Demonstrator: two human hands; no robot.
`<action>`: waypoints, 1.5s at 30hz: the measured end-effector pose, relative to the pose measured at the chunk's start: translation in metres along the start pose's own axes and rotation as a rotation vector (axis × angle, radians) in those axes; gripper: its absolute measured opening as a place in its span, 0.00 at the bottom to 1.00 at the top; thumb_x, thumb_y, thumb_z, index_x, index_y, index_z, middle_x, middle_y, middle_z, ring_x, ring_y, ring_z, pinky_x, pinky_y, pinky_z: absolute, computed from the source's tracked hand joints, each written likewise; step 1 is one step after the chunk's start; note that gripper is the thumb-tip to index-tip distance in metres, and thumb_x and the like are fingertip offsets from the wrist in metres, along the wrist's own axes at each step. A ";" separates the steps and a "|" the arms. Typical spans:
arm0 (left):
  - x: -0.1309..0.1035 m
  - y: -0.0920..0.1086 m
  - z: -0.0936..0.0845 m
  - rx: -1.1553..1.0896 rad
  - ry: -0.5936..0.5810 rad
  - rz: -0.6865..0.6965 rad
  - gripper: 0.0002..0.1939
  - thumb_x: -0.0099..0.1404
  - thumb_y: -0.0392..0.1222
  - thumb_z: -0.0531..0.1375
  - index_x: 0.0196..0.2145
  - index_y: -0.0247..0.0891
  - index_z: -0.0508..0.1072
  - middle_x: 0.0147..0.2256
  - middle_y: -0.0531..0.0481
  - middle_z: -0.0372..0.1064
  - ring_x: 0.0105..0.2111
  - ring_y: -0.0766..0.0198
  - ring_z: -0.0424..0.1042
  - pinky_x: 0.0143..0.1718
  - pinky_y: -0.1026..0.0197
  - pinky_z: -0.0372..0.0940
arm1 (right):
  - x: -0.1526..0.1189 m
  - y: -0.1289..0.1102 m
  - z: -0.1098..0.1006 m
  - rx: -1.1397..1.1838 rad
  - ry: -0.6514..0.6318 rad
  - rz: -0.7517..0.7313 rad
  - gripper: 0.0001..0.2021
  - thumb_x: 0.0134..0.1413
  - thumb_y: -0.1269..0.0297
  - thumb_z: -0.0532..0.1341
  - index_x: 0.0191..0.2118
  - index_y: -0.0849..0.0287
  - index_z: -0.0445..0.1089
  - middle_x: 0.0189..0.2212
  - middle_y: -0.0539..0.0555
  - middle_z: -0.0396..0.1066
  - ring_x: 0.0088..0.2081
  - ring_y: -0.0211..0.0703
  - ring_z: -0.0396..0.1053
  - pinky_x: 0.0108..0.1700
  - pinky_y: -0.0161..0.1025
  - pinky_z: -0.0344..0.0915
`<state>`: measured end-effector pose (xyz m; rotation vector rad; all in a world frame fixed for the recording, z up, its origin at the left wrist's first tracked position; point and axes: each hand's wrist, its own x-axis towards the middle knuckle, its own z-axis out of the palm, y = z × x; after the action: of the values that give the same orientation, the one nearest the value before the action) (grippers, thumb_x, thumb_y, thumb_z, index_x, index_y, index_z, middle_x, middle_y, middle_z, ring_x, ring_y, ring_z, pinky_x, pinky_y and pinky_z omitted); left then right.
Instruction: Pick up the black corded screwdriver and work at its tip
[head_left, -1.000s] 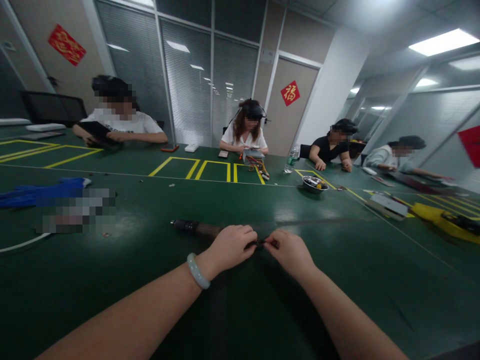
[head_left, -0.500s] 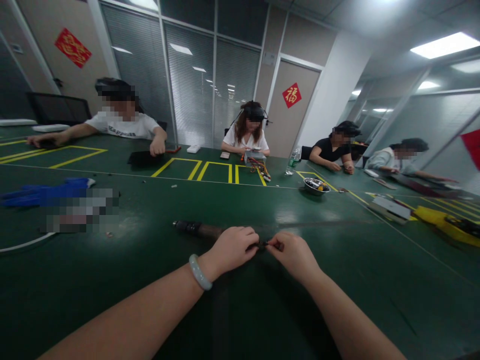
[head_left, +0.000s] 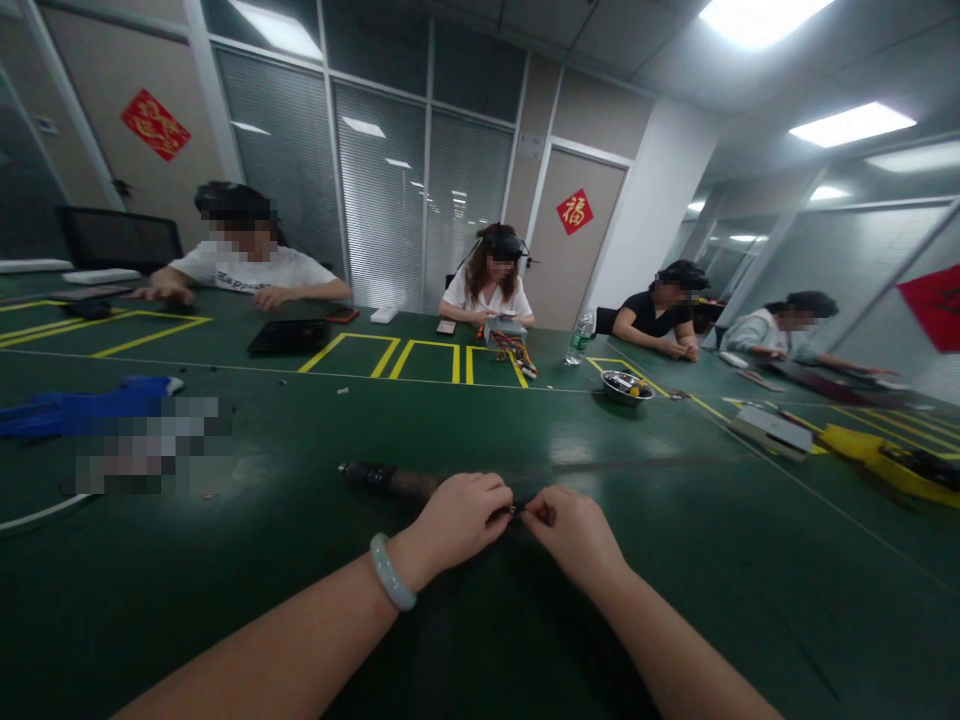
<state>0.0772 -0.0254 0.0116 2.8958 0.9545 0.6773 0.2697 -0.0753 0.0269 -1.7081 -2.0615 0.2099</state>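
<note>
One blue heap (head_left: 90, 408) that looks like gloves lies on the left-edge side of the green desk (head_left: 225, 570), with a white cord (head_left: 52, 512) just below it. Next, closer to the near edge, a long dark tool (head_left: 390, 478) lies on its side, its metal tip pointing toward the left edge. The left hand (head_left: 459, 515) (there is a pale bracelet (head_left: 392, 573) on that wrist) curls over the tool's back end, fingers together and clamped on it. Just right of that, the right hand (head_left: 576, 530) has finger and thumb pinched on a small dark bit (head_left: 519, 509), too tiny to make out.

The tool looks hard, a bit heavy, and round enough to roll, so its thick middle seems best to hold. The bit looks light and easy to drop; fingertips suit it.

Farther right, nearer the far edge, sits a metal bowl (head_left: 628, 399).
</note>
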 end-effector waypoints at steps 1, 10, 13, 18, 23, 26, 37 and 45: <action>0.000 0.000 0.000 0.000 0.000 -0.001 0.02 0.65 0.39 0.60 0.36 0.40 0.70 0.36 0.52 0.68 0.38 0.61 0.69 0.40 0.59 0.62 | 0.000 0.000 0.000 0.004 -0.002 0.005 0.05 0.54 0.66 0.60 0.30 0.56 0.73 0.28 0.48 0.72 0.31 0.38 0.67 0.33 0.34 0.57; -0.001 0.000 -0.001 -0.023 0.008 -0.021 0.02 0.64 0.40 0.60 0.36 0.41 0.70 0.36 0.52 0.69 0.38 0.61 0.69 0.41 0.59 0.62 | -0.002 0.001 -0.001 0.038 -0.006 0.005 0.06 0.53 0.65 0.59 0.30 0.55 0.72 0.27 0.48 0.72 0.31 0.39 0.68 0.31 0.34 0.57; -0.001 0.000 0.000 -0.015 0.013 -0.011 0.03 0.64 0.40 0.60 0.36 0.41 0.70 0.37 0.52 0.69 0.38 0.61 0.69 0.40 0.59 0.62 | -0.002 0.002 -0.001 0.033 -0.003 0.008 0.06 0.53 0.65 0.58 0.29 0.56 0.72 0.27 0.49 0.72 0.30 0.39 0.68 0.31 0.34 0.57; 0.000 -0.001 0.001 0.005 0.027 0.002 0.03 0.64 0.41 0.60 0.36 0.40 0.71 0.36 0.51 0.68 0.37 0.61 0.70 0.39 0.59 0.62 | -0.002 0.001 0.001 0.026 -0.015 0.006 0.06 0.53 0.65 0.58 0.29 0.56 0.72 0.27 0.49 0.72 0.31 0.40 0.68 0.32 0.35 0.58; -0.001 -0.001 0.001 0.002 0.025 0.002 0.03 0.65 0.41 0.60 0.36 0.40 0.70 0.37 0.50 0.69 0.37 0.60 0.70 0.40 0.58 0.63 | -0.001 0.001 0.003 -0.045 0.006 -0.043 0.06 0.55 0.66 0.58 0.30 0.55 0.72 0.28 0.49 0.72 0.31 0.39 0.68 0.34 0.35 0.59; -0.002 -0.001 0.000 -0.004 0.020 -0.002 0.04 0.65 0.41 0.60 0.38 0.41 0.70 0.38 0.51 0.69 0.39 0.60 0.70 0.42 0.58 0.63 | 0.002 0.004 0.005 -0.109 0.010 -0.108 0.06 0.56 0.67 0.58 0.33 0.55 0.73 0.32 0.50 0.72 0.34 0.39 0.69 0.37 0.36 0.60; -0.002 0.004 -0.001 0.026 0.017 0.002 0.09 0.63 0.38 0.61 0.42 0.39 0.68 0.41 0.49 0.70 0.43 0.58 0.70 0.49 0.54 0.63 | 0.009 0.016 0.025 -0.273 0.035 -0.304 0.07 0.60 0.73 0.54 0.37 0.58 0.69 0.43 0.55 0.73 0.50 0.45 0.68 0.59 0.47 0.54; -0.014 -0.013 -0.008 0.042 0.082 0.090 0.25 0.63 0.45 0.62 0.57 0.43 0.64 0.57 0.47 0.64 0.61 0.55 0.58 0.65 0.46 0.43 | 0.028 0.042 0.031 -0.544 0.018 -0.303 0.05 0.63 0.73 0.51 0.38 0.57 0.61 0.34 0.52 0.70 0.37 0.43 0.69 0.41 0.39 0.58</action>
<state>0.0563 -0.0240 0.0116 2.9847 0.8610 0.7964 0.2903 -0.0338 -0.0103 -1.6263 -2.4788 -0.5023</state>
